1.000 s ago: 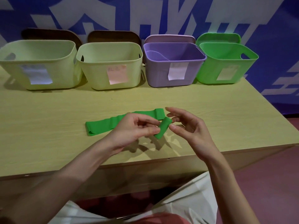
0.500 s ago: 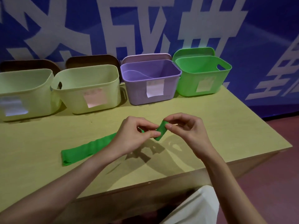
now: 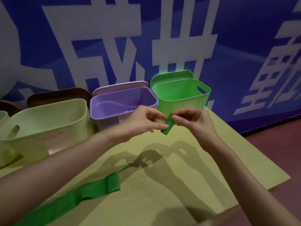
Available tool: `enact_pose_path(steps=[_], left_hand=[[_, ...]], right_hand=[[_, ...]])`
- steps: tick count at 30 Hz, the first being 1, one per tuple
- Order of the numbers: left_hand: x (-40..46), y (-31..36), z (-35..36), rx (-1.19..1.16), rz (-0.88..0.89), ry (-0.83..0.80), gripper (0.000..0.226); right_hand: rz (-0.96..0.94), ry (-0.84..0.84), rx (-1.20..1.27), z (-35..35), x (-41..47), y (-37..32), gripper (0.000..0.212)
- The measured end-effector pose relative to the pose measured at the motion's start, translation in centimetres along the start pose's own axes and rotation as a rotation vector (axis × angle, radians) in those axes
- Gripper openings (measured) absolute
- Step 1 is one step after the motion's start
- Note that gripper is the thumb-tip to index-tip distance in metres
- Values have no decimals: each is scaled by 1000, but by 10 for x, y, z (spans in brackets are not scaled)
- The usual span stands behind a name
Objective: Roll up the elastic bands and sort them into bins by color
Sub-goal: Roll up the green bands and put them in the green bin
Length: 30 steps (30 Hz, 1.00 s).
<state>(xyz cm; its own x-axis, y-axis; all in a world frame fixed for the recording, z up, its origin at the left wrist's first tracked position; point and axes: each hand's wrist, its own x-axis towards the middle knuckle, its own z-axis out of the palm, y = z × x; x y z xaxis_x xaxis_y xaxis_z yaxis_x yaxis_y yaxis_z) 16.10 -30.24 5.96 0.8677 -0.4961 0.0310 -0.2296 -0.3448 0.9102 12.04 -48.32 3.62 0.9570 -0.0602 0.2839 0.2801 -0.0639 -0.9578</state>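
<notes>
A green elastic band (image 3: pixel 97 188) trails across the table from the lower left, and part of it is hidden behind my left forearm. Its rolled end (image 3: pixel 166 127) is held in the air in front of the green bin (image 3: pixel 180 93). My left hand (image 3: pixel 143 121) pinches the roll from the left with thumb and fingers. From the right, my right hand (image 3: pixel 192 121) pinches its upper end. A purple bin (image 3: pixel 122 103) stands just behind my left hand.
A pale yellow-green bin (image 3: pixel 45 121) stands left of the purple one, with the edge of another (image 3: pixel 2 115) at the far left. Lids lean behind the bins against a blue printed wall. The table's (image 3: pixel 211 168) right edge drops to a red floor.
Both hands have risen off the table with the rolled end and moved toward the bins. The band's loose length now trails toward the lower left. The view has shifted closer to the bins.
</notes>
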Motion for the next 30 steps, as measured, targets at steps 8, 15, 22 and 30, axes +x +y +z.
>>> enact_pose_path(steps=[8, 15, 22, 30], left_hand=[[126, 33, -9, 67, 73, 40, 22], [224, 27, -10, 99, -11, 84, 24], [296, -24, 16, -67, -420, 88, 35], [334, -71, 45, -35, -693, -33, 20]], right_hand=[[-37, 68, -154, -51, 118, -3, 9], [-34, 80, -298, -82, 193, 22, 17], [8, 183, -986, -111, 221, 70, 35], [121, 134, -1167, -114, 215, 88, 42]])
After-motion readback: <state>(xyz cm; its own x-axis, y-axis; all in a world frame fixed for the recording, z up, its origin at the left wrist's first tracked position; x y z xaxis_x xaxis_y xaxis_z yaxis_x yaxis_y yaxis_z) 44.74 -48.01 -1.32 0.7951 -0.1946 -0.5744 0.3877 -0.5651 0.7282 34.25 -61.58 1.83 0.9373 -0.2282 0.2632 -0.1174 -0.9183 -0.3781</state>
